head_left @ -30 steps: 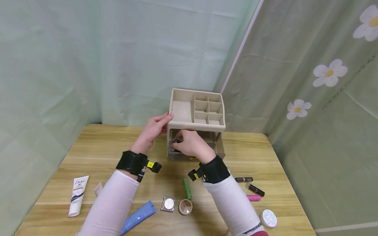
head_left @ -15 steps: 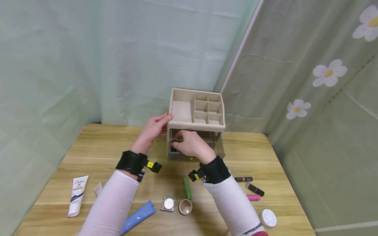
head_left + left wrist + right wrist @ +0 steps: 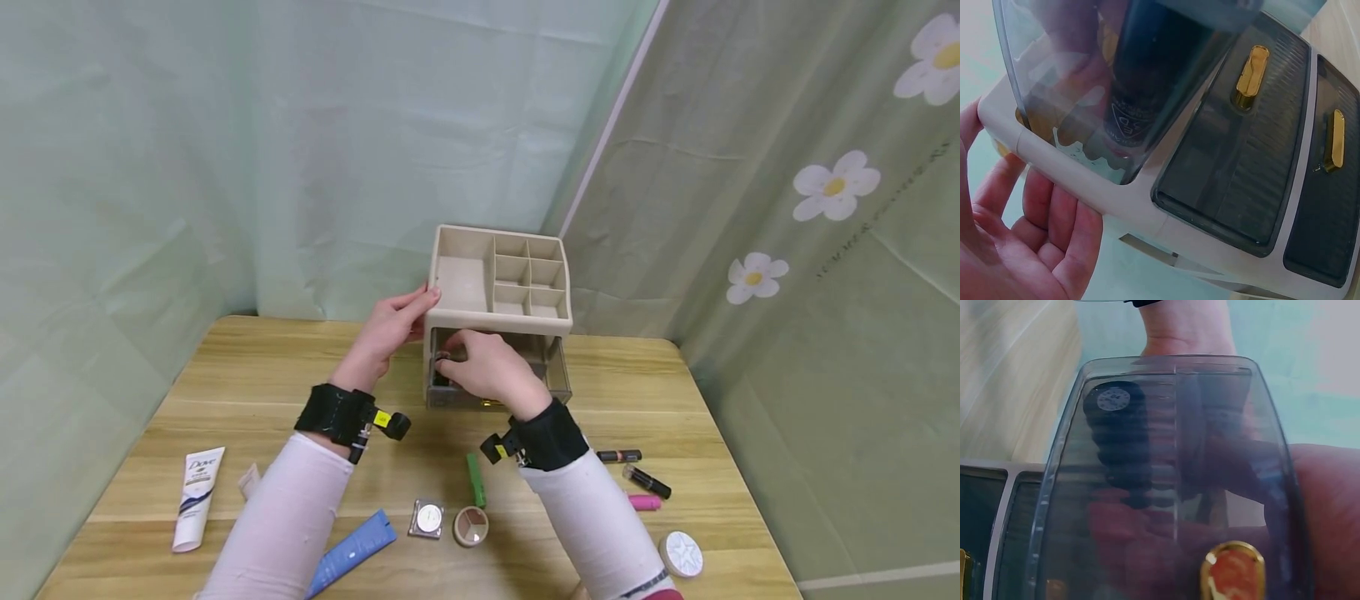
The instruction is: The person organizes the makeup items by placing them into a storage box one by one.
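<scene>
A beige makeup organizer (image 3: 462, 287) stands at the table's back, its smoke-clear top drawer (image 3: 558, 371) pulled out. My left hand (image 3: 393, 323) grips the organizer's left side, thumb at the upper edge and fingers curled against the wall (image 3: 1079, 181). Inside the open drawer, at its left end, my right hand (image 3: 491, 367) holds a dark tube (image 3: 1132, 115) between thumb and fingers. White print shows on the tube through the clear drawer in the left wrist view. Seen through plastic in the right wrist view, the tube's end (image 3: 1114, 399) bears a round pale label.
Two shut drawers with gold handles (image 3: 1252, 72) sit below. On the table lie a green stick (image 3: 476, 479), a compact (image 3: 471, 527), a square case (image 3: 427, 518), a blue tube (image 3: 352, 552), a white Dove tube (image 3: 198, 498), lipsticks (image 3: 648, 482) and a round white case (image 3: 682, 554).
The dark tube has shifted slightly left and down within the drawer's left end, in my right hand. My left hand and the organizer have stayed in place.
</scene>
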`<state>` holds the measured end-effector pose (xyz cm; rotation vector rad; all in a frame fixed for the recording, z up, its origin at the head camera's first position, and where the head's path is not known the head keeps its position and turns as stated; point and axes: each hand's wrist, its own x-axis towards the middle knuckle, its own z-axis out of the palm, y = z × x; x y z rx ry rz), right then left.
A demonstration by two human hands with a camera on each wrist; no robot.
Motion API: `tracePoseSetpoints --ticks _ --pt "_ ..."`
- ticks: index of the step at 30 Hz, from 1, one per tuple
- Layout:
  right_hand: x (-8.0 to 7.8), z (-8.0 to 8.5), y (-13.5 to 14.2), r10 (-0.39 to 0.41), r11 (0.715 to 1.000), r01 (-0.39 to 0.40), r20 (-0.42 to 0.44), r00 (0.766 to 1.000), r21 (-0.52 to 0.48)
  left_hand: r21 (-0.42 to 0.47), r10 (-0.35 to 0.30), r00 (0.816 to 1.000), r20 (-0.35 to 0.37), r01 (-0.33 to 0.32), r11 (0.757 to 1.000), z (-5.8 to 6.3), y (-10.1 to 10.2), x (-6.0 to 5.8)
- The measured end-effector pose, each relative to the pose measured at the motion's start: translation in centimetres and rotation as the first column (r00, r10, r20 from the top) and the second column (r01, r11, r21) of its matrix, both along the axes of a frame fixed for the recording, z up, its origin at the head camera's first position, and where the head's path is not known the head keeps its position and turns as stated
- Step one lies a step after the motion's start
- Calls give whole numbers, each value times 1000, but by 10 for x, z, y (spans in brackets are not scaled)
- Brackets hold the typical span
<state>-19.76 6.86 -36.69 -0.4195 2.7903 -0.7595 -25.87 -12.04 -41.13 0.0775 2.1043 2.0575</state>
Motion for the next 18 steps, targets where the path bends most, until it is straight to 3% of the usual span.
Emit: tracePoseSetpoints --ticks 6,13,16,18 --pt "8 3 7 -25 1000 25 -24 999 -16 2 -7 1000 -5 7 1000 -1 -1 0" --pt "21 5 22 -72 994 62 -117 991 -93 13 5 1000 -7 -5 1000 -1 -1 1" --pt "27 2 34 -128 973 79 -226 966 -216 22 10 1000 -5 -10 1000 -2 1 1" --pt "32 -2 45 -183 942 72 -322 929 -328 29 16 1000 -5 -16 999 -2 2 1"
